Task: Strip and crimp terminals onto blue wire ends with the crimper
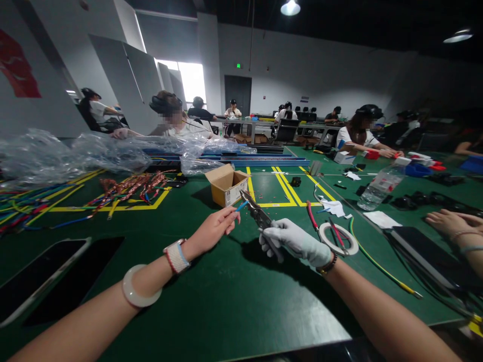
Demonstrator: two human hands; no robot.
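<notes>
Bare, with a watch and a pale bangle on its arm, my left hand pinches a short blue wire. The wire's tip points up and right, close to the jaws of a dark wire stripper. My right hand, in a white glove, is wrapped round the tool's handles. Whether the jaws touch the wire I cannot tell. Just behind the wire stands a small cardboard box with its flap raised.
Stripped copper wires and coloured cables lie left, below clear plastic wrap. Two dark flat devices, one a phone, lie front left. Right are a tape roll, a green-yellow cable, a water bottle and another person's hands.
</notes>
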